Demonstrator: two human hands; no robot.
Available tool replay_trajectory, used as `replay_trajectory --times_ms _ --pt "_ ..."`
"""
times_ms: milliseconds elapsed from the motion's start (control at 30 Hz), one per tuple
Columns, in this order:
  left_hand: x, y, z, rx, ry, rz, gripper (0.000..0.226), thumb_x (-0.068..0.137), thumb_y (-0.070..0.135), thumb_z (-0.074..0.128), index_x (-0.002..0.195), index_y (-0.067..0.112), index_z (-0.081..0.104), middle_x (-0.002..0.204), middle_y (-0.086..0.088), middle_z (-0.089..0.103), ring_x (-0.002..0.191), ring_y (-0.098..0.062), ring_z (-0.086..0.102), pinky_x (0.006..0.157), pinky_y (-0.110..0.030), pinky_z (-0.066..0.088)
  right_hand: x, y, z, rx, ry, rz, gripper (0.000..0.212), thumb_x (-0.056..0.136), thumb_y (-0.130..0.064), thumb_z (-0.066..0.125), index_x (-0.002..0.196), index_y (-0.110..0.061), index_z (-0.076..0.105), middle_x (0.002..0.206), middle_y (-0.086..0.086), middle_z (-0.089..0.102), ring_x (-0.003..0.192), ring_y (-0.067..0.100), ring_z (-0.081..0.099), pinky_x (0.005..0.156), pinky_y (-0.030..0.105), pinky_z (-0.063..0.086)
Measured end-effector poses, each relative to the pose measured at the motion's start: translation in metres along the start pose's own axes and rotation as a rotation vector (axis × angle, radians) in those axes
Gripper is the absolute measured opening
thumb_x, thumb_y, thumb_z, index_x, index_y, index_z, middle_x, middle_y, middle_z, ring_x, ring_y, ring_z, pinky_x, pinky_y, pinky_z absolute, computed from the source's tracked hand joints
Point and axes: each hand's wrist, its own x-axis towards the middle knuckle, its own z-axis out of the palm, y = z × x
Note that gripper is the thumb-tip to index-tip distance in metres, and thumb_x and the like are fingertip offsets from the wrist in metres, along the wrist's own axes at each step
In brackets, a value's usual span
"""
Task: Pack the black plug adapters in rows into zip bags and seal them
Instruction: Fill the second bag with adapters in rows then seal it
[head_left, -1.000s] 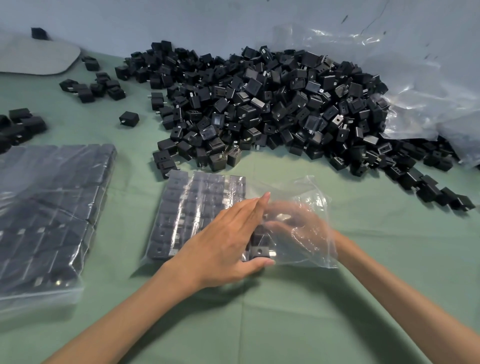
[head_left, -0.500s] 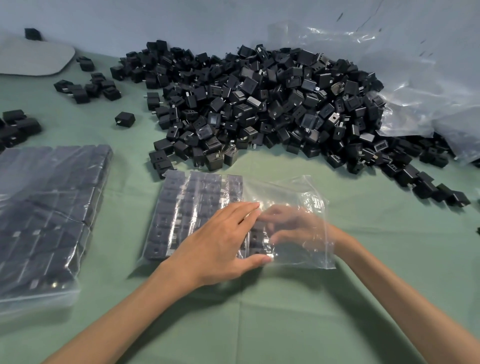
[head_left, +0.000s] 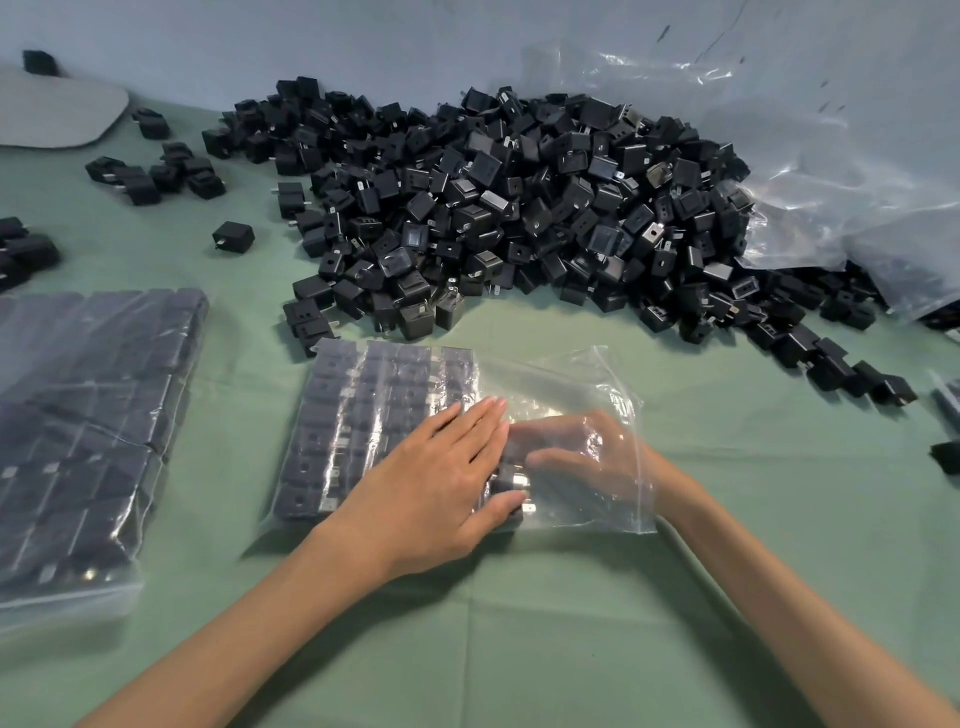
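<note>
Your left hand (head_left: 436, 483) lies flat, fingers straight, on the zip bag (head_left: 571, 374) mid-table (head_left: 519, 623), pressing its rows of adapters (head_left: 363, 405); your right hand (head_left: 582, 452) is inside the bag; its grip I cannot tell through the plastic; the loose pile (head_left: 519, 208) lies toward the back edge.

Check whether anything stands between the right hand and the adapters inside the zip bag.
Nothing visible does: the right hand is inside the zip bag, right beside the adapters. Only the left hand, lying flat on top, has the plastic between.
</note>
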Motion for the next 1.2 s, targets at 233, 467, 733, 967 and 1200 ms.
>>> replay_trajectory --times_ms 233,467,733,967,1200 --pt "0.001 0.001 -0.005 0.016 0.005 -0.018 0.076 0.096 0.06 0.013 0.149 0.008 0.029 0.158 -0.007 0.022 0.148 -0.015 0.014 0.121 -0.033 0.011 -0.031 -0.005 -0.081 -0.095 -0.08 0.35 0.021 0.089 -0.02 0.064 0.109 -0.018 0.071 0.105 -0.005 0.073 0.094 0.008 0.068 0.079 0.019 0.053" --pt "0.001 0.002 -0.007 0.017 0.028 -0.035 0.074 0.095 0.06 0.026 0.141 0.005 0.045 0.15 -0.009 0.04 0.142 -0.018 0.033 0.118 -0.035 0.024 0.06 -0.059 -0.096 -0.331 0.612 0.094 0.007 0.088 -0.026 0.063 0.087 -0.032 0.067 0.078 -0.014 0.07 0.066 0.001 0.062 0.059 0.022 0.051" --pt "0.001 0.002 -0.009 0.045 0.014 -0.026 0.07 0.094 0.056 0.032 0.129 0.002 0.059 0.139 -0.012 0.054 0.134 -0.022 0.046 0.112 -0.039 0.035 0.178 -0.047 0.006 -1.141 0.142 0.277 0.034 0.093 -0.028 0.061 0.114 -0.004 0.052 0.123 0.018 0.035 0.084 0.035 0.055 0.067 0.037 0.037" --pt "0.001 0.001 -0.007 0.028 0.002 -0.019 0.074 0.097 0.06 0.024 0.143 0.006 0.043 0.151 -0.008 0.039 0.144 -0.018 0.029 0.119 -0.037 0.022 0.17 -0.028 -0.021 -1.045 0.234 0.401 0.047 0.091 -0.028 0.061 0.132 -0.01 0.044 0.124 0.015 0.044 0.107 0.039 0.054 0.077 0.042 0.041" --pt "0.0 -0.001 -0.005 -0.004 0.013 -0.023 0.077 0.095 0.062 0.018 0.147 0.008 0.036 0.156 -0.006 0.03 0.146 -0.016 0.021 0.12 -0.031 0.006 0.101 -0.036 -0.071 -0.793 0.423 0.213 0.029 0.088 -0.037 0.064 0.081 -0.009 0.062 0.089 0.008 0.064 0.073 0.023 0.06 0.062 0.033 0.045"
